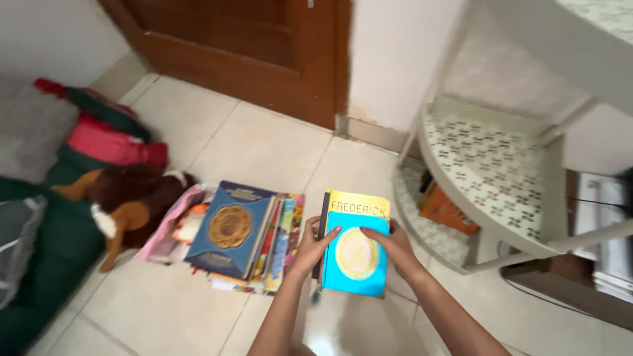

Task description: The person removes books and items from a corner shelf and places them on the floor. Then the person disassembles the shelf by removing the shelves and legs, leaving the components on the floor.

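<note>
Both my hands hold a small stack of books (356,254) just above the tiled floor. The top book has a blue cover with a yellow circle and a yellow band along its far edge. My left hand (315,245) grips the stack's left edge, fingers over the cover. My right hand (393,247) grips the right side, fingers spread on the cover. To the left lies a heap of books (231,231) on the floor, topped by a dark blue book with a gold round emblem.
A white curved shelf unit (491,191) with patterned shelves stands at the right, an orange book (448,209) on its lowest shelf. Soft toys (125,198) and green and red fabric (99,132) lie at the left. A brown wooden door (250,46) is behind.
</note>
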